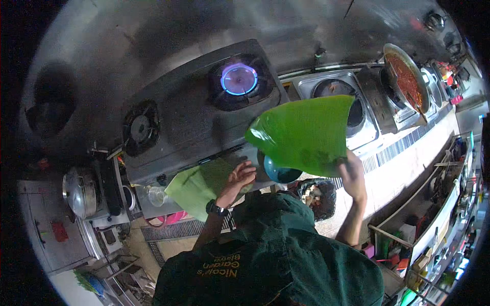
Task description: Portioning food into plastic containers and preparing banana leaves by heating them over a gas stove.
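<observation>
A large piece of banana leaf, bright green and glossy, is held by its right edge in my right hand. It hangs in the air in front of the stove, right of the lit burner with its ring of blue flame. My left hand, with a dark watch at the wrist, is raised with its fingers apart and nothing in them. Below it lies a paler green leaf piece on the ledge before the stove. The held leaf partly covers a blue bowl.
An unlit burner is at the stove's left. To the right, a wide pan of red sauce stands on another stove. A black-lined bin with scraps stands close to my body. A lidded metal pot is far left; shelving runs along the right.
</observation>
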The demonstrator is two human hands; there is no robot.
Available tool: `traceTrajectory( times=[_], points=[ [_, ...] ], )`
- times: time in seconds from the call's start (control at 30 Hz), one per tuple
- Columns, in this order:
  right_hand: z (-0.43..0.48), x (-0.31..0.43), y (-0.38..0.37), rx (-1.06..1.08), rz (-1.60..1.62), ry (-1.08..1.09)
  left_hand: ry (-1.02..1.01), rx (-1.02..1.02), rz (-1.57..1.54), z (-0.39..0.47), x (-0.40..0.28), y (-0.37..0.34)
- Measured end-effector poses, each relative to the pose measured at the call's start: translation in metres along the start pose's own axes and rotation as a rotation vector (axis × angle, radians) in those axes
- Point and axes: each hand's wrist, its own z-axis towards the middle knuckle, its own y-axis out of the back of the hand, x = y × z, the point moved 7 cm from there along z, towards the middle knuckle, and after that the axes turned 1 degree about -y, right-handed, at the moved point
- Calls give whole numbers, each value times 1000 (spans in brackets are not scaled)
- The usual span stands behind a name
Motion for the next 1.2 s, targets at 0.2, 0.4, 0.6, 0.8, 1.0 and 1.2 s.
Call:
traceTrajectory(
  times=[0.2,0.4,0.6,0.8,1.0,1.2],
  points=[
    [44,134,0,391,-292,318,-178,-38,49,1,10,16],
    [83,192,-25,352,-567,595,-232,-59,516,-8,-10,10],
    [192,202,-73,116,-564,644,-266,-86,315,13,-32,6],
    [249,201,-108,-372,-532,861,-426,-327,-172,36,-82,12],
    [182,126,-107,-260,-95,484,-147,-442,-57,27,-58,25],
    [101,-15,-123,-300,-6,-33,-68,-348,-66,9,-37,18]
  ],
)
